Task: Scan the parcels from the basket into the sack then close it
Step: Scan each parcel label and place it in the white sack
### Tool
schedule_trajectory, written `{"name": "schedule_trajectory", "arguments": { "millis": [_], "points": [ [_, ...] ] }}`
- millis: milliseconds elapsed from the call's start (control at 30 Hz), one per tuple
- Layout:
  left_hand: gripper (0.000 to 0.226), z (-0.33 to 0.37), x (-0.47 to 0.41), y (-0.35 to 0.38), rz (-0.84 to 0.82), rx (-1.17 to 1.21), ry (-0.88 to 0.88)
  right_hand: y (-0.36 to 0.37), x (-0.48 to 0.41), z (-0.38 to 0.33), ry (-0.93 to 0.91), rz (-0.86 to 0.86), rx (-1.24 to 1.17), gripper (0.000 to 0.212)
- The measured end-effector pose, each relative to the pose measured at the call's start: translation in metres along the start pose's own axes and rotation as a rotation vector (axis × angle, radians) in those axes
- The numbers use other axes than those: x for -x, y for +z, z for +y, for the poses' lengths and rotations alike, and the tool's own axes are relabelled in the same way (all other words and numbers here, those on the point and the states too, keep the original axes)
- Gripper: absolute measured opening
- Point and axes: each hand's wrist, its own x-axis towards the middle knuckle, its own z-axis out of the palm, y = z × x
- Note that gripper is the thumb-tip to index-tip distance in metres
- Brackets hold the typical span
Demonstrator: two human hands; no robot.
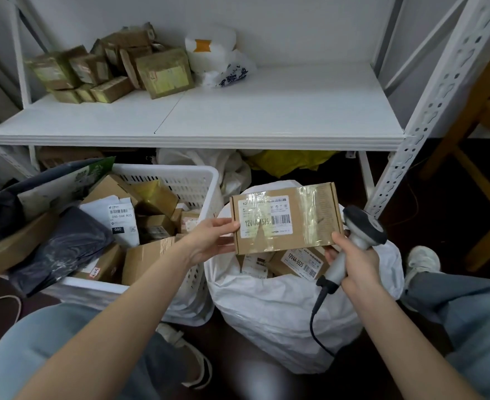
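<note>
Your left hand point(209, 236) pinches the left edge of a flat cardboard parcel point(285, 217), thumb on the label face and fingers underneath, holding it just above the open mouth of the white sack point(281, 307), at about 12 o'clock from your knees. The box looks light and stiff, so an edge pinch should hold it, but the glossy tape across its face is likely slippery; keep your thumb on bare card or on the paper label, clear of the barcode point(281, 219). Your right hand point(350, 265) is wrapped tight around the grip of a corded handheld scanner point(362, 226), its head at 3 o'clock of the parcel and touching or nearly touching its right edge. Inside the sack lie similar labelled boxes point(301, 262), so a dropped parcel should land on hard corners rather than cushioning. The white plastic basket point(180, 180), at 9 o'clock of the sack and touching it, is heaped with cartons and soft dark mailer bags point(61, 249). You are seated low on a dark floor, before a white metal shelf point(209, 116) that carries more small parcels at its far left.
</note>
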Motion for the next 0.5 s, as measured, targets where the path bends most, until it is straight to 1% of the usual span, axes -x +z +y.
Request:
{"name": "schedule_trajectory", "arguments": {
  "millis": [67, 100, 200, 233, 333, 400, 500],
  "points": [
    [0.020, -0.003, -0.001, 0.002, 0.018, 0.008, 0.022, 0.000, 0.002, -0.001, -0.026, -0.017, 0.024, 0.014],
    [0.023, -0.003, -0.001, 0.003, 0.036, -0.005, 0.043, 0.000, 0.003, -0.001, -0.051, -0.029, 0.042, 0.014],
    [0.028, -0.004, -0.004, 0.002, 0.112, -0.084, 0.117, -0.001, 0.014, 0.003, -0.131, -0.029, 0.129, 0.030],
    [0.029, -0.005, -0.004, 0.003, 0.132, -0.101, 0.136, -0.002, 0.021, 0.004, -0.149, -0.039, 0.174, 0.030],
    [0.032, -0.008, -0.005, 0.006, 0.158, -0.126, 0.163, -0.002, 0.046, 0.012, -0.161, -0.173, 0.359, 0.020],
    [0.032, -0.010, -0.005, 0.008, 0.169, -0.123, 0.169, -0.001, 0.062, 0.021, -0.163, -0.258, 0.436, 0.015],
    [0.033, -0.012, -0.005, 0.011, 0.181, -0.115, 0.176, 0.001, 0.079, 0.034, -0.171, -0.279, 0.477, 0.019]
  ]
}}
